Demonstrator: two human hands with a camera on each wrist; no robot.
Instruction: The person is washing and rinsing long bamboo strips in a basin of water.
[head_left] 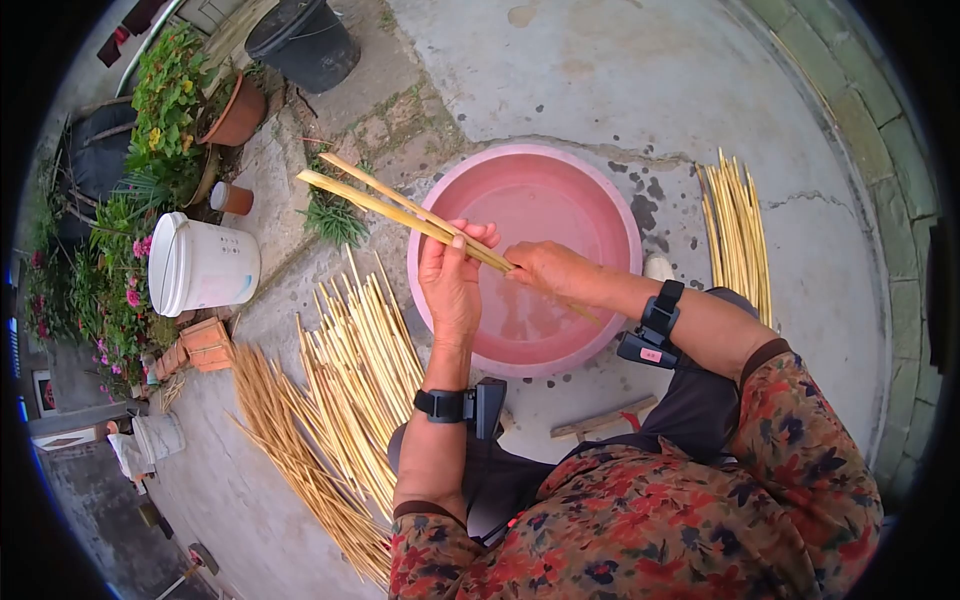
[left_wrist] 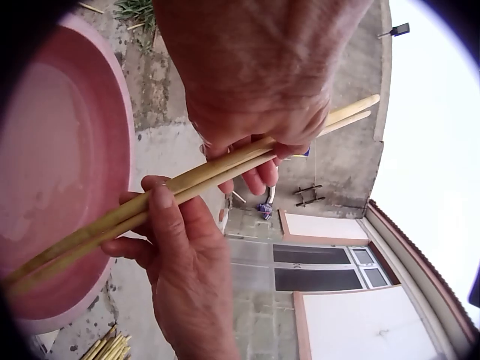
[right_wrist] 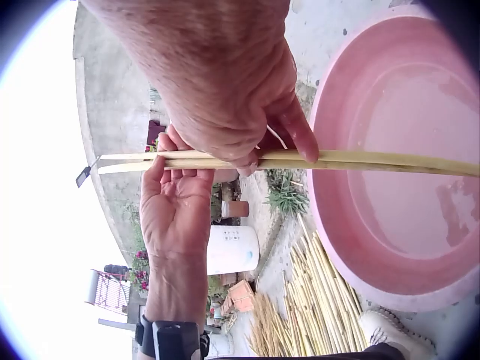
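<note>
Two pale yellow stalks lie side by side across both hands, slanting over a round pink basin with wet patches inside. The left hand, palm up, holds them between thumb and fingers. Just right of it in the head view, the right hand pinches the same stalks over the basin. The left wrist view shows the stalks close together, the left hand at top and the right hand below. In the right wrist view the stalks run over the basin.
Bundles of stalks lie on the ground at left and right. A white bucket, potted plants, a brown pot and a black bucket stand at upper left. A wooden piece lies near the person's legs.
</note>
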